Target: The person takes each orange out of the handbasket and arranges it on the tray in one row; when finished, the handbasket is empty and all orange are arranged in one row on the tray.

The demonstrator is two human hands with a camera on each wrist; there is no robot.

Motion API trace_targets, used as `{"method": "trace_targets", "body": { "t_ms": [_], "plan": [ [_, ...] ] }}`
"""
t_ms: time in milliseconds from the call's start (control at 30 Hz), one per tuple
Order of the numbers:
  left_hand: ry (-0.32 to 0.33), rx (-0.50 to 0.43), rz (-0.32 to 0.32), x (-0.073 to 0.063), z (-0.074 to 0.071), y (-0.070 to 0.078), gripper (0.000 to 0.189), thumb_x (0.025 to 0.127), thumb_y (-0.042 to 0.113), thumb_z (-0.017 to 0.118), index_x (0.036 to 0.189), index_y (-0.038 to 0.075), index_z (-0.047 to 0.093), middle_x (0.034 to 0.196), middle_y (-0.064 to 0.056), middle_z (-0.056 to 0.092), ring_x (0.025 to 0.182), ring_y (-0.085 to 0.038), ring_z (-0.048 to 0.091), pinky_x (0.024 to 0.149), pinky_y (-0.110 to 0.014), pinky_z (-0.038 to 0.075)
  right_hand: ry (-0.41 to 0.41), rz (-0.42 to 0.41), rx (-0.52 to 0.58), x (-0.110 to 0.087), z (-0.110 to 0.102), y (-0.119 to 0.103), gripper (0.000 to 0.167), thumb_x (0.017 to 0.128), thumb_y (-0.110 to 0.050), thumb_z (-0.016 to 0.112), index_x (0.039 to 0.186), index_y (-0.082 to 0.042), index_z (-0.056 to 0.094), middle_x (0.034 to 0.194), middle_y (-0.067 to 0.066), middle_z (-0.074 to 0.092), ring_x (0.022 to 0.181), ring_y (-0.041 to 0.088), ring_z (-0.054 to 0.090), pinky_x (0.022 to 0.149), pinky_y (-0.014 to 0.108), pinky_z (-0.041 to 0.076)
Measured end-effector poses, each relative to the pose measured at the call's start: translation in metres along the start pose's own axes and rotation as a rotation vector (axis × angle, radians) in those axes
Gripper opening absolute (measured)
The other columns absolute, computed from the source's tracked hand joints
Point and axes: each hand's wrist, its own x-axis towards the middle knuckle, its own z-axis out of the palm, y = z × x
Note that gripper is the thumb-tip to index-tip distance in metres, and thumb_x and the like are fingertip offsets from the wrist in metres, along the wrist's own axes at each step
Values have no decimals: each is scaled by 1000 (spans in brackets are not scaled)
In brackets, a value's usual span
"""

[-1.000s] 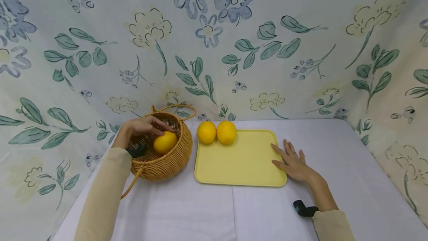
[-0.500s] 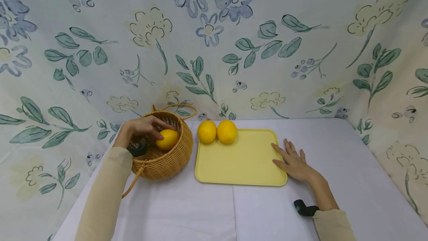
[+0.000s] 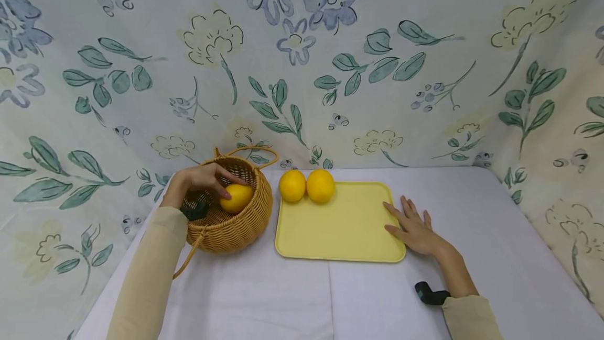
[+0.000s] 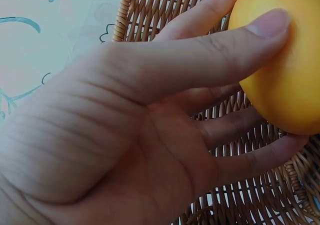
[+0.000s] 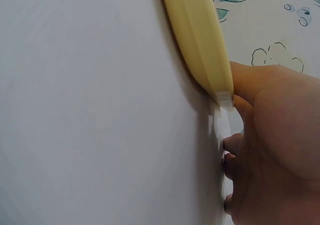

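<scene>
In the head view my left hand [image 3: 200,178] reaches down into the wicker basket [image 3: 252,225] on the left and grips a smooth, oval yellow-orange fruit [image 3: 236,198]. Close up in the left wrist view, the thumb presses on the near face of this fruit [image 4: 290,75], with the fingers curled along its other sides. My right hand [image 3: 415,230] lies with spread fingers at the right end of a yellow tray [image 3: 340,225], thumb and forefinger at its rim. The right wrist view has that hand beside the raised tray edge [image 5: 200,40].
Two rounder yellow-orange fruits [image 3: 292,186] sit side by side at the tray's back left corner. One basket handle [image 3: 186,261] hangs out toward the front, the other stands at the back. A floral cloth [image 3: 358,94] rises behind the white-covered table [image 3: 250,298].
The fruit in the basket has shifted slightly up and to the right, with my left fingers settling round it. My right hand and the tray have stayed in place.
</scene>
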Motion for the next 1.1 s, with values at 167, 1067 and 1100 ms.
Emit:
{"method": "trace_targets", "body": {
  "t_ms": [167, 1067, 1100],
  "plan": [
    [-8, 27, 24, -1, 0, -1, 55, 86, 14, 83, 138, 17, 68, 151, -16, 58, 106, -18, 65, 90, -32, 61, 14, -16, 21, 0, 2, 4, 71, 105, -45, 55, 161, -9, 32, 167, 39, -4, 153, 60, -8, 114, 79, -17],
    [225, 19, 298, -55, -17, 29, 55, 92, 16, 75, 145, 15, 61, 149, -10, 61, 121, -14, 63, 100, -27, 54, 6, 3, 1, -2, 1, 0, 70, 105, -44, 54, 161, -8, 32, 168, 37, -4, 154, 59, -8, 115, 78, -16],
    [251, -17, 313, -57, -16, 30, 55, 92, 14, 75, 145, 14, 61, 149, -8, 61, 123, -11, 63, 100, -25, 54, 4, 5, -3, -2, 1, 0, 71, 105, -44, 54, 162, -9, 31, 168, 37, -4, 154, 59, -8, 115, 78, -16]
  ]
}}
